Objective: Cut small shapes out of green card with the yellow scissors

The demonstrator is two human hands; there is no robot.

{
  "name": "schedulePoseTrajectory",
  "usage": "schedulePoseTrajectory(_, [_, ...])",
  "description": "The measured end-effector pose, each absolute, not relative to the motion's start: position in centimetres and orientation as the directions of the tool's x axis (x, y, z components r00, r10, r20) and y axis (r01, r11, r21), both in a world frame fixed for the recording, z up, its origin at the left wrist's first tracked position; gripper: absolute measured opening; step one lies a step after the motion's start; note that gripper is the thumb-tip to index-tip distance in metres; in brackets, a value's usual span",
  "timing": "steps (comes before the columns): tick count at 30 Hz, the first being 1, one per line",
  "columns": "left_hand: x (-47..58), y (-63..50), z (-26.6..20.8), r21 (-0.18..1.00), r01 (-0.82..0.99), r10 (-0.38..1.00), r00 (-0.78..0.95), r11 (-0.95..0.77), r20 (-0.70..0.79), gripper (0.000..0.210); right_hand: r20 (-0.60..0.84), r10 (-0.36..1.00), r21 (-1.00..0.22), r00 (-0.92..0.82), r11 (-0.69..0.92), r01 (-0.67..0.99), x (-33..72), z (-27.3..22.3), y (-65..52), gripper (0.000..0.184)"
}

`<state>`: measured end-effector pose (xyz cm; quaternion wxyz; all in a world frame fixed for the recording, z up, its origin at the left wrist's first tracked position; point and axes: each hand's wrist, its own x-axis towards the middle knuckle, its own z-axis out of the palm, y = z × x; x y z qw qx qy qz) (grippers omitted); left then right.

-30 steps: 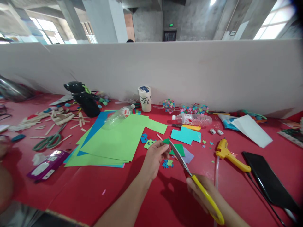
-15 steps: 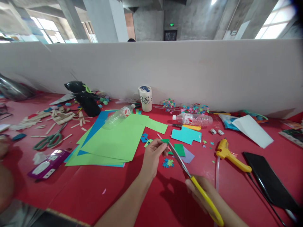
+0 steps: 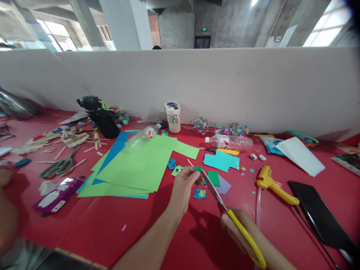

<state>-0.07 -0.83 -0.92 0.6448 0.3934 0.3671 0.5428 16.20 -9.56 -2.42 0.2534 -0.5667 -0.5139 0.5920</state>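
My left hand [image 3: 184, 186] pinches a small piece of green paper [image 3: 198, 168] between thumb and fingers. Yellow-handled scissors [image 3: 244, 234] are gripped in my right hand [image 3: 235, 225], with their blades at the right edge of that green piece. Just beyond the blades lie a green paper square [image 3: 213, 178] and a pale purple paper [image 3: 224, 185] on the red table. Below my left fingertips sits a cluster of blue and yellow-green paper stars [image 3: 200, 194]. Blue paper scraps [image 3: 171, 164] are beside my left hand.
Large green sheets [image 3: 137, 165] lie to the left, a plastic bottle [image 3: 143, 137] on them. Further back stand a paper cup [image 3: 173, 118] and a black bottle [image 3: 102, 122]. On the right are a yellow glue gun [image 3: 277, 187], a black phone-like slab [image 3: 317, 213] and cyan paper [image 3: 221, 160].
Very little differs. My left hand and the green piece have shifted slightly right and down, while the scissors stay almost in place at the paper's edge.
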Motion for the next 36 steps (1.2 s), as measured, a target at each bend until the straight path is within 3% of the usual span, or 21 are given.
schedulePoseTrajectory(13, [-0.2,-0.7,-1.0,0.905,-0.395,0.981,0.172,0.155,-0.093,0.014,-0.377,0.897,-0.874,-0.23,-0.262,0.409,16.8,-3.0,-9.2,0.05])
schedulePoseTrajectory(24, [-0.3,-0.5,-0.9,0.891,-0.417,0.974,0.2,0.18,-0.103,0.013,-0.399,0.901,-0.867,-0.171,-0.311,0.389,16.5,-2.9,-9.2,0.054])
schedulePoseTrajectory(36, [-1.5,0.1,0.0,0.949,-0.271,0.959,0.269,0.162,-0.087,0.014,-0.379,0.901,-0.865,-0.211,-0.263,0.428,17.1,-2.1,-9.1,0.044])
